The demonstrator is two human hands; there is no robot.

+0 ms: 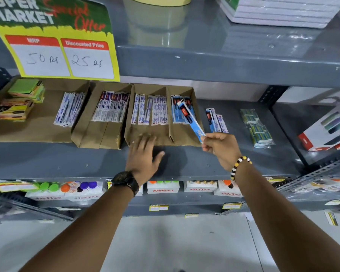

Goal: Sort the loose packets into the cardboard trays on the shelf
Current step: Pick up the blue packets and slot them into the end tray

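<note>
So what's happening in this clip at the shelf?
A person is sorting pen packets into cardboard trays on a grey shelf. The right hand pinches a blue packet by its lower end, angled over the rightmost tray compartment, which already holds similar blue packets. The left hand hovers open at the tray's front edge. A few loose packets still lie on the shelf to the right of the tray.

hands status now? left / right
Left hand: open, empty, fingers spread at the cardboard tray front.
Right hand: closed, pinching a blue packet by its end.
</note>
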